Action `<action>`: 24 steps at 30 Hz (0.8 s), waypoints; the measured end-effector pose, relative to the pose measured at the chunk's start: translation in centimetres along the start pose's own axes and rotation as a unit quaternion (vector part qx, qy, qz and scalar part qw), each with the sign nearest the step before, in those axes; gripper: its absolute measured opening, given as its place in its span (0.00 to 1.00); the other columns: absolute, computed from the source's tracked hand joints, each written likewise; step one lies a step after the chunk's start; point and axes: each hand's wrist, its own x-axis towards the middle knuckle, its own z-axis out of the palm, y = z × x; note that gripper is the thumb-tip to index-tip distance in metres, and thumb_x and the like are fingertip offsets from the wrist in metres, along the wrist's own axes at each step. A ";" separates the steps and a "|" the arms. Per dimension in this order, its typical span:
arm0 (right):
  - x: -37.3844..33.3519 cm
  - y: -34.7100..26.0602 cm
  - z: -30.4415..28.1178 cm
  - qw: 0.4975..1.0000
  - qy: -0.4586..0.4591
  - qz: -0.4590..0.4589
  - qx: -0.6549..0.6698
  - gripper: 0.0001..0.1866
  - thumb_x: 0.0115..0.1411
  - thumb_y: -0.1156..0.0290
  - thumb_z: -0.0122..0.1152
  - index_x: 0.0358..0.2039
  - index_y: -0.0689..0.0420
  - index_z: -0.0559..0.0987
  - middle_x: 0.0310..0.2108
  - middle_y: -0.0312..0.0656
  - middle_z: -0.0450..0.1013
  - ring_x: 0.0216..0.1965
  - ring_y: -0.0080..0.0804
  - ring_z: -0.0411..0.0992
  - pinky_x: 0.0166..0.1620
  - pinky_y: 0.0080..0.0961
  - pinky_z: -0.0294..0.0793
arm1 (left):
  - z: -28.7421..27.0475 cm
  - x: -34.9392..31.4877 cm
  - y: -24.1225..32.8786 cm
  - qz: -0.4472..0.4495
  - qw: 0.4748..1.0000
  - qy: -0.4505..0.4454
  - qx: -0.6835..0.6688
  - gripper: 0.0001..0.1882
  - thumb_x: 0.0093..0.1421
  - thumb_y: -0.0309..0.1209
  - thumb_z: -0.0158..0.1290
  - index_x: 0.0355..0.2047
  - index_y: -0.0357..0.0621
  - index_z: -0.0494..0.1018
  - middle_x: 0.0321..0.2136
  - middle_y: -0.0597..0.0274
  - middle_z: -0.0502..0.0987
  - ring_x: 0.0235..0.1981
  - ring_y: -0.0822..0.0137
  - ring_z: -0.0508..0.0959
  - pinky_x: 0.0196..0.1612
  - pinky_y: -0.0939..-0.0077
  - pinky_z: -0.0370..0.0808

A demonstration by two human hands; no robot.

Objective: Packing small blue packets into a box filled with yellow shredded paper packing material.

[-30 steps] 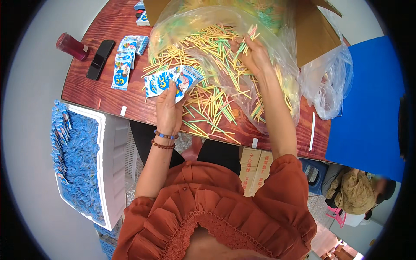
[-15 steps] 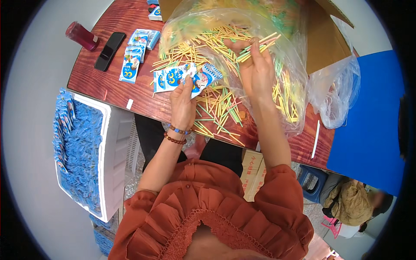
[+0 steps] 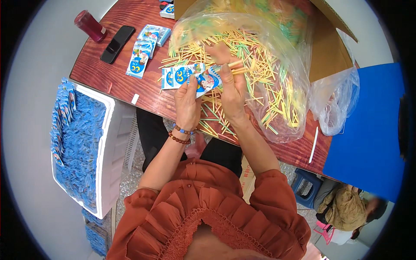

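Observation:
My left hand (image 3: 187,103) is closed on blue-and-white printed sachets (image 3: 175,78), pinching them between thumb and fingers. One of them, a tilted sachet (image 3: 209,82), points its right end toward my other hand. My right hand (image 3: 233,94) grips a small bunch of thin coloured sticks (image 3: 241,69), mostly yellow with some pink, right beside that end. Whether the stick tips are inside the sachet is hidden by my fingers. Under and behind both hands spreads a heap of yellow, green and pink sticks (image 3: 268,71), partly inside a large clear plastic bag (image 3: 208,21).
Left on the red wooden table (image 3: 99,78) lie several stacked sachets (image 3: 139,60), a black phone (image 3: 117,44) and a dark red bottle (image 3: 91,27). A white foam box (image 3: 106,130) full of blue packets stands left. At right are a cardboard box (image 3: 329,56) and a blue board (image 3: 368,125).
My right hand has come left and down from above the heap, bringing the sticks to the sachet's end. My left hand keeps its hold on the sachets. The whole view has shifted slightly.

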 end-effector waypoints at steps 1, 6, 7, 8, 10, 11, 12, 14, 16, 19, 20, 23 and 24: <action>0.1 0.3 -0.3 1.000 -0.020 -0.021 -0.011 0.19 0.69 0.56 0.42 0.44 0.62 0.70 0.54 0.52 0.68 0.65 0.43 0.52 0.65 0.40 0.47 | -0.1 0.1 0.0 0.000 1.000 0.003 -0.003 0.12 0.68 0.33 0.45 0.41 0.38 0.74 0.38 0.62 0.79 0.37 0.75 0.78 0.43 0.77 0.76; 0.9 0.0 -0.8 0.999 -0.033 0.027 -0.004 0.25 0.69 0.55 0.38 0.47 0.63 0.74 0.56 0.49 0.68 0.64 0.40 0.54 0.65 0.37 0.48 | 0.1 0.3 -0.2 -0.002 1.000 0.019 -0.020 0.12 0.68 0.33 0.45 0.41 0.38 0.74 0.38 0.62 0.79 0.37 0.74 0.78 0.44 0.76 0.76; 1.1 -0.7 -0.6 0.996 -0.054 0.073 -0.025 0.24 0.68 0.56 0.38 0.50 0.62 0.73 0.58 0.50 0.65 0.64 0.41 0.55 0.65 0.37 0.48 | 0.0 0.3 -0.2 -0.001 1.000 0.020 -0.021 0.12 0.68 0.33 0.45 0.41 0.38 0.74 0.38 0.62 0.79 0.37 0.74 0.78 0.44 0.76 0.76; 1.2 -1.1 -0.5 0.989 -0.074 0.118 -0.046 0.24 0.68 0.57 0.38 0.52 0.62 0.72 0.61 0.51 0.61 0.64 0.41 0.56 0.66 0.37 0.49 | -0.1 0.4 -0.1 -0.005 1.000 0.012 -0.026 0.12 0.68 0.33 0.45 0.41 0.38 0.74 0.38 0.62 0.79 0.38 0.74 0.78 0.44 0.75 0.76; 1.7 -1.0 -1.2 0.985 -0.112 0.110 -0.071 0.24 0.67 0.58 0.39 0.55 0.63 0.70 0.62 0.49 0.60 0.64 0.41 0.56 0.65 0.35 0.50 | -0.1 0.5 0.1 -0.005 0.999 0.004 -0.032 0.12 0.68 0.33 0.45 0.41 0.38 0.74 0.38 0.62 0.79 0.38 0.74 0.78 0.45 0.75 0.76; 2.0 -0.9 -1.5 0.979 -0.147 0.101 -0.097 0.25 0.67 0.58 0.41 0.57 0.63 0.68 0.63 0.48 0.59 0.64 0.40 0.56 0.65 0.34 0.51 | -0.2 0.7 0.1 -0.005 0.999 0.004 -0.039 0.12 0.68 0.33 0.45 0.41 0.38 0.74 0.39 0.62 0.79 0.39 0.74 0.78 0.45 0.74 0.76; 2.0 -0.8 -1.6 0.979 -0.149 0.102 -0.097 0.25 0.67 0.58 0.41 0.57 0.63 0.68 0.63 0.48 0.59 0.64 0.40 0.56 0.65 0.34 0.51 | -0.4 0.7 0.0 -0.007 0.999 0.005 -0.046 0.12 0.68 0.33 0.45 0.41 0.38 0.74 0.39 0.62 0.78 0.39 0.73 0.78 0.46 0.74 0.76; 2.0 -0.5 -1.8 0.963 -0.194 0.176 -0.065 0.28 0.66 0.58 0.45 0.61 0.63 0.62 0.63 0.48 0.58 0.64 0.39 0.56 0.64 0.32 0.53 | -0.7 1.0 -0.1 -0.005 0.999 0.005 -0.052 0.12 0.68 0.33 0.45 0.41 0.39 0.74 0.39 0.62 0.78 0.39 0.73 0.78 0.46 0.74 0.76; 2.7 -0.3 -1.9 0.965 -0.192 0.164 -0.073 0.31 0.66 0.57 0.47 0.63 0.63 0.58 0.63 0.48 0.58 0.64 0.39 0.56 0.63 0.30 0.55 | -1.0 1.2 -0.3 -0.002 0.998 0.005 -0.058 0.12 0.68 0.33 0.45 0.41 0.39 0.74 0.39 0.62 0.78 0.39 0.73 0.77 0.46 0.74 0.76; 3.3 -0.6 -1.7 0.964 -0.190 0.184 0.010 0.33 0.67 0.52 0.46 0.64 0.63 0.57 0.63 0.48 0.58 0.64 0.39 0.56 0.64 0.31 0.54 | -1.3 1.3 -0.3 -0.012 0.997 -0.006 -0.071 0.12 0.68 0.34 0.45 0.41 0.39 0.74 0.39 0.62 0.78 0.40 0.73 0.77 0.47 0.73 0.76; 3.3 -0.5 -1.4 0.966 -0.192 0.174 -0.010 0.34 0.67 0.51 0.44 0.64 0.63 0.56 0.63 0.49 0.57 0.64 0.39 0.56 0.64 0.31 0.53 | -1.4 1.2 -0.2 -0.020 0.996 -0.015 -0.082 0.12 0.68 0.34 0.45 0.42 0.39 0.73 0.41 0.61 0.78 0.41 0.71 0.77 0.48 0.71 0.75; 3.5 -0.3 -1.4 0.950 -0.251 0.119 -0.145 0.34 0.67 0.52 0.45 0.64 0.63 0.54 0.63 0.53 0.57 0.64 0.41 0.56 0.64 0.33 0.55 | -1.1 1.4 0.5 -0.037 0.991 -0.021 -0.124 0.13 0.68 0.35 0.45 0.45 0.40 0.71 0.43 0.60 0.77 0.44 0.68 0.77 0.51 0.67 0.74; 3.4 -0.1 -1.3 0.916 -0.301 0.074 -0.254 0.34 0.67 0.54 0.46 0.65 0.63 0.53 0.63 0.57 0.56 0.64 0.43 0.57 0.63 0.35 0.57 | -1.2 1.4 0.8 -0.047 0.987 -0.014 -0.152 0.14 0.68 0.35 0.45 0.47 0.40 0.70 0.44 0.59 0.76 0.45 0.67 0.76 0.52 0.65 0.73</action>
